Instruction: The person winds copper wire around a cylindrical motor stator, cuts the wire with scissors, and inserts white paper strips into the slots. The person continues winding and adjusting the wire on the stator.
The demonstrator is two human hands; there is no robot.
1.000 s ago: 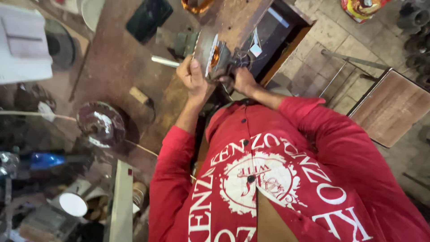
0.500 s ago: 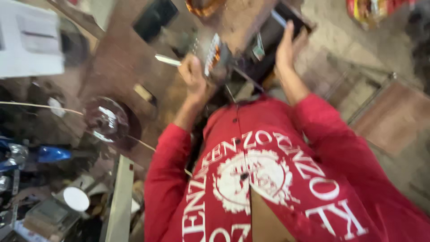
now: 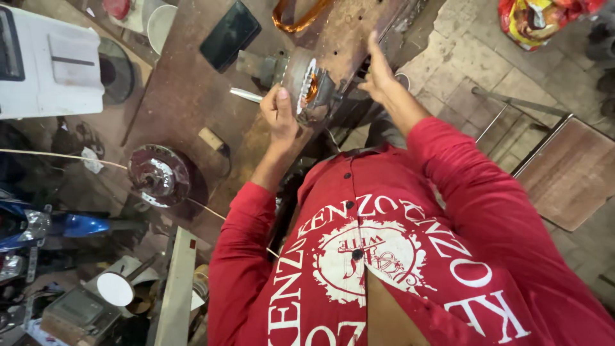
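At the near edge of the workbench (image 3: 186, 96), the left hand (image 3: 279, 115) grips a motor stator (image 3: 309, 90) held upright there; the right hand (image 3: 378, 74) rests open just to the right of it, touching the bench's right edge. A metal rod (image 3: 246, 95) lies on the bench just left of the stator. Farther in, near the far edge, lies a flat phone (image 3: 230, 33), with a coil of wire (image 3: 296, 16) to its right. A small block (image 3: 210, 138) sits toward the near left corner, and a round motor housing (image 3: 159, 174) lies beyond that corner. A stool (image 3: 570, 173) stands on the floor well to the right of the bench.
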